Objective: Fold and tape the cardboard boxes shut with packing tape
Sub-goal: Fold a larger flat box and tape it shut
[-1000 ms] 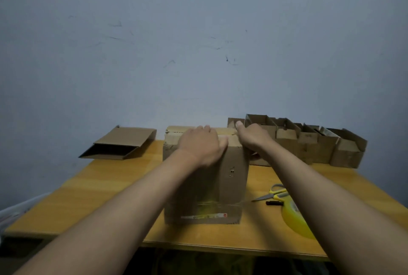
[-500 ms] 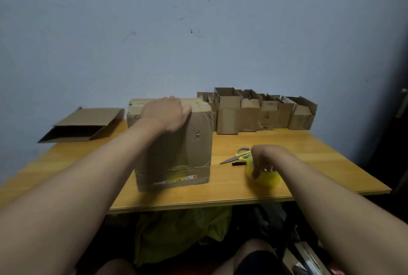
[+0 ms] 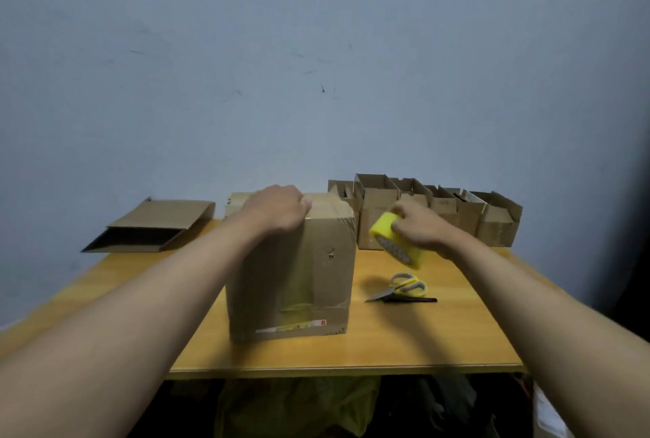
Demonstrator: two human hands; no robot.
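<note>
Head view: a tall cardboard box (image 3: pixel 292 272) is seen standing upright on a wooden table (image 3: pixel 439 339), near the table's middle, with its top flaps folded down. Clear tape is visible across its upper right corner and around its lower part, where a white label strip is stuck. The left hand (image 3: pixel 278 212) is laid on the box's top front edge, palm down, with the fingers curled over the closed flaps and pressed against them. Whether the thumb is hooked around the edge cannot be told.

To the right of the box, lifted off the table, a yellow roll of packing tape (image 3: pixel 397 244) is gripped by the right hand (image 3: pixel 422 226), the fingers being wrapped over its outer rim. The roll is tilted so that its open core is turned toward the camera. It is held just beside the box's upper right corner without touching it.

Below the roll, yellow-handled scissors (image 3: pixel 401 288) are laid flat on the table, and a black pen-like object (image 3: pixel 411 300) is lying against them. A row of smaller open boxes (image 3: pixel 439 216) is lined up along the wall behind the right hand. At the far left corner of the table, 1 flattened carton (image 3: pixel 154 226) is lying on its side.
</note>
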